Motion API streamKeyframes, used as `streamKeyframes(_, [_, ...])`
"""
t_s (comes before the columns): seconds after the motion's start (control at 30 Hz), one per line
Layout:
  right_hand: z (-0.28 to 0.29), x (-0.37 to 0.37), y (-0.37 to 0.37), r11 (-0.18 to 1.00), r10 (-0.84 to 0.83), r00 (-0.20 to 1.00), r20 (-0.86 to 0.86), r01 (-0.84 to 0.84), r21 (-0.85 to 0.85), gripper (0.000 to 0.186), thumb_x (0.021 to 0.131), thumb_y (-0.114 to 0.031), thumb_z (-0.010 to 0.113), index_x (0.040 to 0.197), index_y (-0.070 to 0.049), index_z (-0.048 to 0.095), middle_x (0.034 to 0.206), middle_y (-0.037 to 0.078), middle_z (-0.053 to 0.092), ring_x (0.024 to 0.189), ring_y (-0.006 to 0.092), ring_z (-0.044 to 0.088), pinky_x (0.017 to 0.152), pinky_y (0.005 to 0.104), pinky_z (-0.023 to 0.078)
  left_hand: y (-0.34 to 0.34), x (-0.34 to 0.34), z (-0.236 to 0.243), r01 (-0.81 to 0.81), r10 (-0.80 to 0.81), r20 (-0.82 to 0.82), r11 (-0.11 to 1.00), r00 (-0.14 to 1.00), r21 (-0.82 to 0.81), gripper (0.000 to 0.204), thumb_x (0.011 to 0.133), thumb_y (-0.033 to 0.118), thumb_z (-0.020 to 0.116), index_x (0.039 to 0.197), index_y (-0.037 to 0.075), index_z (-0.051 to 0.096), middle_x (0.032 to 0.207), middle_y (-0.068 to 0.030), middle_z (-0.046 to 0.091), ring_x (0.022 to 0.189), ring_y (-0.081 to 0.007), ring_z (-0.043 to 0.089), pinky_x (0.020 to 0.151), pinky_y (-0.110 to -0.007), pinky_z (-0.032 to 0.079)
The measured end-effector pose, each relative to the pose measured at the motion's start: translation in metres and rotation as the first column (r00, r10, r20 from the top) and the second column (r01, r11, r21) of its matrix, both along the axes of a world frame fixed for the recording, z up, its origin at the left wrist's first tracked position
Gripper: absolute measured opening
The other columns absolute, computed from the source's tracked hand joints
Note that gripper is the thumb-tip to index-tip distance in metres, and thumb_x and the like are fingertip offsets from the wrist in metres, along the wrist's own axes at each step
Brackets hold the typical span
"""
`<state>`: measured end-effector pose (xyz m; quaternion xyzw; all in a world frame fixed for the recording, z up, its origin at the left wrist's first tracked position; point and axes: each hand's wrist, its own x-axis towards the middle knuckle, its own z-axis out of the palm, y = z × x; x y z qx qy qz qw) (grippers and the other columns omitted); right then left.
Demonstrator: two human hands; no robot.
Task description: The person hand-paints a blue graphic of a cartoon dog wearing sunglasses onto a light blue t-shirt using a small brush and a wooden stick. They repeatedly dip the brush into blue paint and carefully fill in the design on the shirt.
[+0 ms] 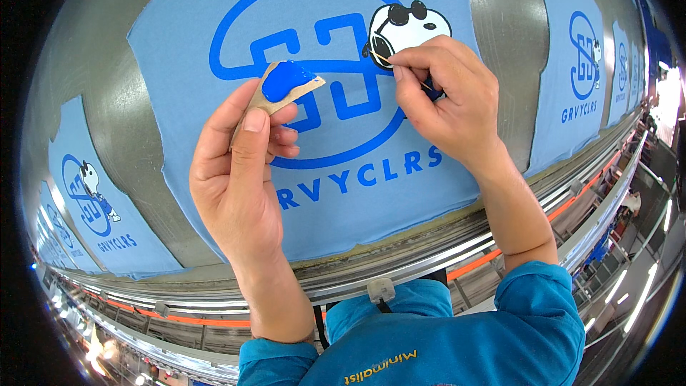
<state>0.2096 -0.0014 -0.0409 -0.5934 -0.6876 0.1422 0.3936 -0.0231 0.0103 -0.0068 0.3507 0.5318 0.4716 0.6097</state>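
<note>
A light blue fabric panel [179, 64] lies flat before me, printed with a darker blue oval emblem, lettering and a white cartoon dog [411, 34] in black sunglasses. Above the emblem, my left hand [239, 164] pinches a small piece of brown cardboard [307, 88] between thumb and fingers. A thick blob of wet-looking blue ink [284, 83] sits on the cardboard. My right hand [457, 96] is closed on a thin wooden stick [381, 57], its tip at the dog's black ear. This hand hides most of the dog's body.
More printed blue panels lie along the grey metal surface [504, 43], one at the right [572, 64] and one at the left [114, 214]. Metal rails and an orange strip [475, 264] run along the near edge, close to my body.
</note>
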Motion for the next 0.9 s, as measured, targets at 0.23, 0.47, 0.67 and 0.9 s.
streamKeyframes(0.23, [-0.001, -0.001, 0.001, 1.000, -0.003, 1.000, 0.003, 0.003, 0.013, 0.012, 0.076, 0.001, 0.073, 0.087, -0.004, 0.071, 0.073, 0.005, 0.064, 0.066, 0.0209, 0.061, 0.059, 0.0336, 0.047, 0.000, 0.000, 0.000, 0.002, -0.002, -0.004, 1.000, 1.000, 0.002, 0.030, 0.104, 0.010, 0.064, 0.131, -0.003, 0.067, 0.100, -0.0166, 0.078, 0.081, -0.0147, 0.071, 0.068, -0.027, 0.057])
streamKeyframes(0.47, [0.000, -0.001, 0.000, 1.000, -0.011, 1.000, 0.004, 0.011, 0.002, 0.011, 0.077, 0.001, 0.073, 0.086, -0.005, 0.071, 0.073, 0.005, 0.064, 0.066, 0.0213, 0.062, 0.060, 0.0341, 0.048, 0.000, -0.001, 0.000, 0.011, -0.011, -0.005, 1.000, 1.000, 0.008, 0.030, 0.105, 0.010, 0.063, 0.132, -0.003, 0.067, 0.101, -0.0167, 0.078, 0.081, -0.0144, 0.070, 0.068, -0.027, 0.057])
streamKeyframes(0.67, [0.003, 0.001, 0.000, 1.000, -0.004, 1.000, 0.007, 0.005, -0.021, 0.011, 0.078, 0.001, 0.073, 0.087, -0.004, 0.071, 0.073, 0.005, 0.063, 0.065, 0.0202, 0.061, 0.059, 0.0330, 0.047, 0.000, -0.002, 0.000, 0.023, -0.023, 0.012, 1.000, 1.000, 0.013, 0.030, 0.105, 0.010, 0.062, 0.132, -0.003, 0.066, 0.101, -0.0166, 0.078, 0.081, -0.0142, 0.070, 0.069, -0.027, 0.056])
streamKeyframes(0.9, [0.014, 0.003, 0.001, 0.985, -0.078, 0.982, -0.175, 0.049, -0.166, 0.009, 0.083, 0.002, 0.071, 0.091, -0.002, 0.072, 0.077, 0.006, 0.064, 0.063, 0.0138, 0.060, 0.056, 0.0295, 0.046, 0.000, -0.004, -0.001, 0.031, -0.031, 0.014, 0.999, 0.999, 0.015, 0.031, 0.105, 0.010, 0.062, 0.133, -0.003, 0.066, 0.103, -0.0165, 0.078, 0.083, -0.0142, 0.070, 0.070, -0.027, 0.056])
